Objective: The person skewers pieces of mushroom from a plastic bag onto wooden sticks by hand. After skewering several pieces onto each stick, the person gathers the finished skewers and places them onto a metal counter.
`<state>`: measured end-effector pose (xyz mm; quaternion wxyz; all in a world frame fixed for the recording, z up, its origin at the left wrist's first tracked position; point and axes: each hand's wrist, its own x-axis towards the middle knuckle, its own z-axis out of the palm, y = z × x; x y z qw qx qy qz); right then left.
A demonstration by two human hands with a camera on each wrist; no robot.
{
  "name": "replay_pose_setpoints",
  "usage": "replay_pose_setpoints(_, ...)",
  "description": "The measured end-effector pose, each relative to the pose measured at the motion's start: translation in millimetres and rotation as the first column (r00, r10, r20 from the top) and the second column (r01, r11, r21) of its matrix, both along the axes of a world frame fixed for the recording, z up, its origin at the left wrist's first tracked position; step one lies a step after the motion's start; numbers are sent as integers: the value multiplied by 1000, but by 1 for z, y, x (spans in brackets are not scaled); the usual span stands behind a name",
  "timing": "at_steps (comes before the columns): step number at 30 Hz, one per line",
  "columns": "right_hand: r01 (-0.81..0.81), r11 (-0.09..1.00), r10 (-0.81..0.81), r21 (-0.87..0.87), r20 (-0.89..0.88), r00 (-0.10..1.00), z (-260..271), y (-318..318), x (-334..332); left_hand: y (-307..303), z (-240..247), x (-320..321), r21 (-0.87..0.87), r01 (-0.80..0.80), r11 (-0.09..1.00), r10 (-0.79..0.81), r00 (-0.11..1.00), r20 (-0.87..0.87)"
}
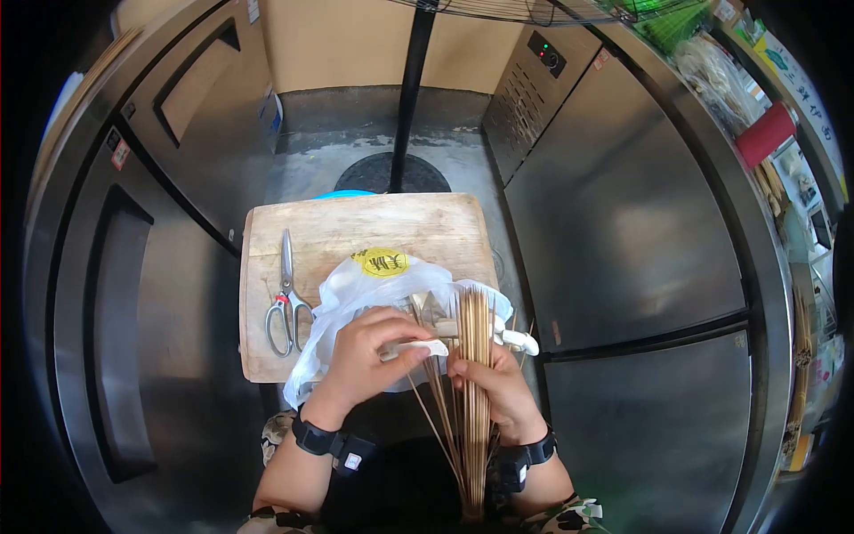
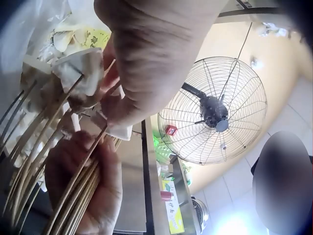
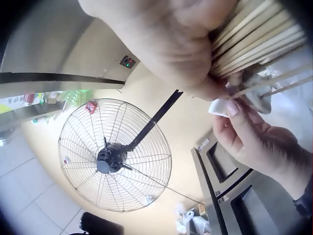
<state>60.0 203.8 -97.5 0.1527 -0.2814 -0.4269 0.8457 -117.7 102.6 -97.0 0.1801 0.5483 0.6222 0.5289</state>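
The left hand (image 1: 369, 354) pinches a small white piece (image 1: 434, 347) between thumb and fingers, beside the skewers. Curled round a thick bundle of thin wooden skewers (image 1: 476, 374) is the right hand (image 1: 505, 392). In the right wrist view a skewer meets the white piece (image 3: 219, 107) at the left hand's fingertips (image 3: 232, 108). Several skewers fan out to the left of the bundle, and the left wrist view shows pale pieces (image 2: 80, 73) on some of them. A white plastic bag (image 1: 334, 307) with a yellow label lies under and behind the hands.
Scissors (image 1: 285, 298) lie at the left of the wooden board (image 1: 356, 218). Steel cabinets stand on the left (image 1: 178, 222) and right (image 1: 623, 205). A black pole (image 1: 412, 98) rises behind the board, and a wire fan (image 2: 212, 110) shows in the wrist views.
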Motion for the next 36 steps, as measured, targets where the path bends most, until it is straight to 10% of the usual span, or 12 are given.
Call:
replay_pose_setpoints(3, -125, 986, 112, -109, -119, 987, -2, -2, 2, 0, -14, -12, -25, 22, 999, -9, 890, 455)
replay_pose_setpoints(5, -182, 966, 142, -185, -210, 967, -9, -2, 1, 3, -23, -21, -92, -40, 995, 97, 603, 792)
replay_pose_setpoints(11, -88, 951, 37, -295, -173, 984, -10, 3, 11, 16, -40, -39, -256, -231, 939, 266, 957, 113)
replay_pose_setpoints(21, -100, 960, 44, -260, -214, 976, -12, 9, 20, 55, -80, -21, -367, -312, 876, 151, 902, -405)
replay_pose_setpoints(36, -154, 969, 113, -195, -207, 972, -13, 9, 20, 64, -78, -7, -520, -370, 770, 253, 925, -282)
